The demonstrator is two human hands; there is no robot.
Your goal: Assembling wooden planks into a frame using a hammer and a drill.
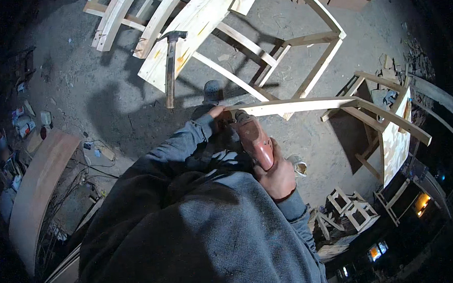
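My right hand (pixel 279 177) is wrapped round the rear handle of a red power drill (pixel 255 140). The drill's dark front end meets the near side of a long pale wooden strip (pixel 296 106), close to the strip's left end. At that same end my left hand (pixel 216 113) grips the wood; most of its fingers are hidden behind the strip and the sleeve. The drill's tip is too hidden to tell whether a bit is in the wood. The strip runs right to an angled wooden piece (pixel 394 118).
A hammer (pixel 170 67) lies across a pale board (pixel 195 30) of a wooden frame ahead. Another frame with a panel (pixel 395 145) stands at the right, near a small can (pixel 299 167). A curved board (pixel 39 187) and scattered scraps lie at the left.
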